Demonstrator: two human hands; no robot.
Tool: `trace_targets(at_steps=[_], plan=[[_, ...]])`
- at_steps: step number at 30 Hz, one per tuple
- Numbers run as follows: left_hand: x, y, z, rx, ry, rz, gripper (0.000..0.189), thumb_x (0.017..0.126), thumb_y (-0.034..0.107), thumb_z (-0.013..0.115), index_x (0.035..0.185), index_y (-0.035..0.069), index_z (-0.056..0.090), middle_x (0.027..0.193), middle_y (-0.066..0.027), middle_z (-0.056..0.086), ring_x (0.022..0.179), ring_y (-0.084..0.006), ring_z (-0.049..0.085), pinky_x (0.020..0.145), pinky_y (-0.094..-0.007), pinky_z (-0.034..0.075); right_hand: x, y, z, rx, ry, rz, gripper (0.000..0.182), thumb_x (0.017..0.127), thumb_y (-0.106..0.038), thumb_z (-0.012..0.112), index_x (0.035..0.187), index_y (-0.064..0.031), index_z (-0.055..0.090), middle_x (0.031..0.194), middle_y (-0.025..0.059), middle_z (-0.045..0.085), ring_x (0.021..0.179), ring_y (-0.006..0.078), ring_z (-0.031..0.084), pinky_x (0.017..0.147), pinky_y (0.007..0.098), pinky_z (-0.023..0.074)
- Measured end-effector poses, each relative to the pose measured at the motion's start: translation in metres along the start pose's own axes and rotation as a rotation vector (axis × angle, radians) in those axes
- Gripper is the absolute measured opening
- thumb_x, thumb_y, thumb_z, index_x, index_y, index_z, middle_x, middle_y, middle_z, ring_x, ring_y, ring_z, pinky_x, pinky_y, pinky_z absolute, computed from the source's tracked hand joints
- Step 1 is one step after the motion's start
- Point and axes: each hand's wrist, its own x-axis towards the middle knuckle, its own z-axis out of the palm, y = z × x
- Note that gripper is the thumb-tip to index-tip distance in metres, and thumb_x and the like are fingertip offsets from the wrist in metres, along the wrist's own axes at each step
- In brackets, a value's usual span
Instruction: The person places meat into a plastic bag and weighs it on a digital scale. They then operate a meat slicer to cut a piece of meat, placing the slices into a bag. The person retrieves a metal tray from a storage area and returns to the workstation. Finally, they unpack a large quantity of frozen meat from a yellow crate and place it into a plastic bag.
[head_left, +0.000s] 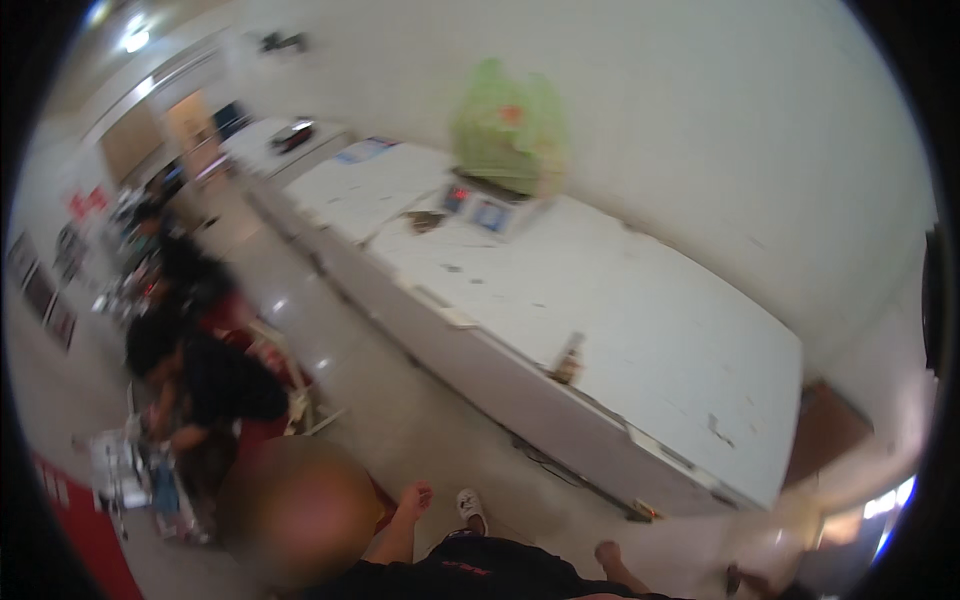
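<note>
My left hand (416, 498) hangs low in front of me with its fingers loosely curled and nothing seen in it. To the right, my right hand (608, 553) is also low, small and blurred; its fingers cannot be made out. Both are clear of the long white worktable (637, 315). On the table, near its close edge, lies a small brown object (568, 365), too blurred to name. Further back, a green plastic bag (506, 142) stands on a digital scale (487, 212). A dark scrap (424, 220) lies beside the scale.
Seated people (232, 375) work at sewing machines (124, 472) along the left. A tiled aisle (360, 375) runs between them and the table. A blurred rounded shape (304, 510) is close on my left. A brown box-like object (829, 431) is past the table's right end.
</note>
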Motion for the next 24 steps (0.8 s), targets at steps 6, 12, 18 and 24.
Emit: trace_targets(at_steps=[6,12,18,24], plan=[[-0.033,0.075,-0.111,-0.267,0.186,0.176,0.027,0.098,0.024,0.063,0.121,0.01,0.061,0.105,-0.0059,0.064,0.094,-0.0206,0.062,0.083,-0.0368,0.049,0.322,-0.185,-0.298,1.563,-0.143,0.225,0.025,0.093,-0.015,0.064,0.117,-0.0055,0.064,0.093,0.0069,0.067,0.083,0.0168,0.065,0.07,0.0299,0.0523],[0.012,0.154,-0.122,-0.56,0.287,0.242,0.021,0.095,0.028,0.066,0.108,0.013,0.064,0.097,-0.0045,0.065,0.093,-0.0205,0.062,0.083,-0.0352,0.048,0.479,-0.313,-0.382,1.158,-0.31,-0.354,0.031,0.092,-0.012,0.066,0.123,-0.0073,0.064,0.101,0.0053,0.069,0.086,0.0143,0.065,0.073,0.0293,0.0524],[0.12,0.213,-0.117,-0.471,0.193,0.092,0.02,0.096,0.029,0.064,0.106,0.012,0.066,0.094,-0.0038,0.067,0.09,-0.0203,0.064,0.081,-0.0353,0.05,0.564,-0.395,-0.433,1.272,-0.364,-0.471,0.028,0.092,-0.012,0.071,0.118,-0.0042,0.068,0.103,0.005,0.071,0.093,0.0153,0.068,0.08,0.0289,0.054],[0.226,0.383,-0.148,-0.252,0.239,0.05,0.027,0.096,0.029,0.062,0.114,0.01,0.066,0.102,-0.0047,0.07,0.094,-0.0198,0.067,0.082,-0.0333,0.051,0.688,-0.482,-0.575,1.278,-0.267,-0.609,0.028,0.092,-0.008,0.07,0.12,-0.0029,0.068,0.107,0.0064,0.072,0.101,0.0154,0.068,0.089,0.0322,0.0547]])
